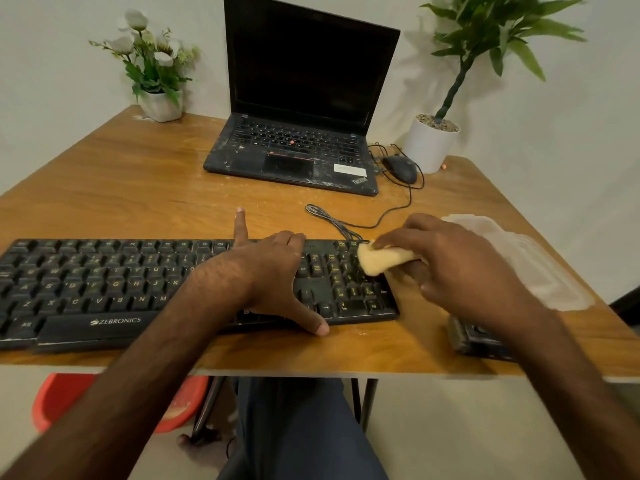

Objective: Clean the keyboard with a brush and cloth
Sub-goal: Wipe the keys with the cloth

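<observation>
The right hand (460,268) grips a wad of yellow cloth (381,259) between thumb and curled fingers and presses it onto the top right corner of the keyboard (104,289), over the number keys. The left hand (273,271) lies palm down on the keyboard just left of that block and holds nothing. Its thumb is spread wide and its tip touches the table (138,188) at the keyboard's near edge. Its forefinger (239,226) points straight out past the far edge, and the other fingers are bent over the keys. The black keyboard lies across the near side of the wooden table, its left end running out of view. Its cable (346,225) leaves the far edge near the cloth and loops away toward the mouse (401,168). Just right of the right hand a white cloth (526,265) lies spread on the table, close to its right edge. Beneath the right forearm, near the front edge, sits a dark blurred object (474,336), and I cannot tell what it is. Farther back an open laptop (298,157) stands with a dark screen and a smudged deck, the mouse just beside it on the right. A pot of white flowers (156,64) stands at the far left corner and a green plant (485,36) in a white pot at the far right. Under the table are a red tub (59,396) and the person's blue trousers (304,427).
</observation>
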Motion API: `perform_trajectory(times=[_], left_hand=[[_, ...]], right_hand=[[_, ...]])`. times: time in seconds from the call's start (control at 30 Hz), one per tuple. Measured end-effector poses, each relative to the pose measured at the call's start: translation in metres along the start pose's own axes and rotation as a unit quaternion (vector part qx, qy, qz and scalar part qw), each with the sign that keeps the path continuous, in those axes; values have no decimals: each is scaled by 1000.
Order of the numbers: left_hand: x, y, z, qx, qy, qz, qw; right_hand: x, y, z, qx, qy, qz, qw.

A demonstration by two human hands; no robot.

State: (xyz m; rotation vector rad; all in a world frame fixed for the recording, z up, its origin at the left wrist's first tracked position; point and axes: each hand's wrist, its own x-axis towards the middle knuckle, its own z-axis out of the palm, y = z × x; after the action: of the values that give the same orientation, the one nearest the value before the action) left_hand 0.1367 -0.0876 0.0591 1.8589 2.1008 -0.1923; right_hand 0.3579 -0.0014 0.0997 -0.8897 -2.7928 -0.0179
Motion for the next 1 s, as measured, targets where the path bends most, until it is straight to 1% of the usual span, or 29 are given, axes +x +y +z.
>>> perform_trajectory(times=[0.03, 0.07, 0.1, 0.13, 0.17, 0.2, 0.27, 0.3, 0.37, 0.4, 0.5, 0.53, 0.57, 0.63, 0.67, 0.83, 0.9, 0.93, 0.97, 1.0], left_hand=[[0, 0, 0, 0, 0, -2, 1000], [0, 0, 1, 3, -1, -4, 1000], [0, -1, 1, 8, -2, -5, 1000], [1, 0, 0, 15, -4, -5, 1000], [2, 0, 0, 22, -6, -6, 1000], [3, 1, -2, 28, -10, -9, 1000], [2, 1, -5, 27, -25, -18, 999], [1, 2, -6, 25, -30, -21, 999], [0, 1, -7, 23, -34, -22, 999], [-1, 1, -8, 26, -38, -21, 999], [-1, -2, -8, 31, -61, -20, 997], [0, -2, -7, 34, -66, -21, 997], [1, -3, -7, 38, -67, -24, 997], [3, -3, -6, 49, -66, -26, 996], [3, -3, -6, 51, -67, -26, 996], [-1, -5, -10, 45, -86, -33, 995], [1, -4, -11, 41, -84, -37, 995], [0, -3, -11, 39, -84, -37, 995], [1, -4, -11, 40, -84, -36, 995], [1, -4, -10, 43, -84, -34, 995]], right_hand=[[-9, -15, 7, 20, 28, -24, 999], [-19, -32, 15, 19, 35, -57, 998], [-29, -44, 28, -8, 34, -96, 995], [-37, -54, 38, -34, 18, -110, 993], [-43, -59, 46, -50, -5, -107, 993], [-44, -59, 46, -59, -23, -85, 994], [-40, -50, 32, -65, -35, -30, 997], [-40, -43, 26, -59, -59, 1, 997], [-43, -37, 22, -64, -86, 23, 994], [-45, -38, 22, -56, -75, 27, 995], [-53, -49, 37, -14, 66, 49, 997], [-55, -56, 46, 5, 109, 35, 993], [-54, -65, 55, 13, 127, 3, 992], [-52, -82, 71, -20, 123, -80, 989], [-53, -85, 76, -35, 106, -97, 989], [-63, -41, 61, -72, 46, -59, 995], [-65, -25, 52, -87, 59, -37, 994], [-65, -21, 49, -81, 79, -34, 993], [-64, -23, 49, -69, 105, -41, 991], [-62, -30, 51, -60, 138, -70, 986]])
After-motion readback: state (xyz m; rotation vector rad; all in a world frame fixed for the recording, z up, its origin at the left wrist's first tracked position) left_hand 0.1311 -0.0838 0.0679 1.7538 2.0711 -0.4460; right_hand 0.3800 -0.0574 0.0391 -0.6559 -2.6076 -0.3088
